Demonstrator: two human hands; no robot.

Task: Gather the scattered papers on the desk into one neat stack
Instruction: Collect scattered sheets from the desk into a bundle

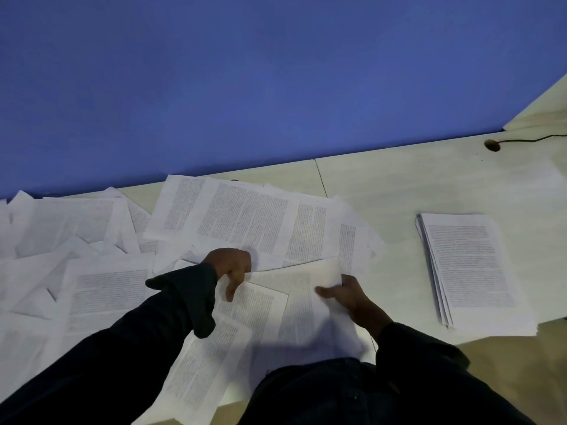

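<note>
Both hands pinch loose sheets [294, 302] at lower center: left hand [233, 268], right hand [346, 296]. Risk: thin grip, sheets slide or crease before reaching stack [469, 265] at right.

A single wide-angle view is taken from a camera worn on the person's head, aimed forward and steeply down over the near edge of the pale table [399, 185], close enough that both dark sleeves fill the bottom of the picture. The left hand [231, 266] and right hand [349, 297] are seen from above and behind near the centre, with the scattered papers [251, 222] spread across the left and middle and the stack [469, 265] at the right. The upper half is filled by a blue wall [245, 72] behind the table, and straight edges are bent slightly by the lens.
</note>
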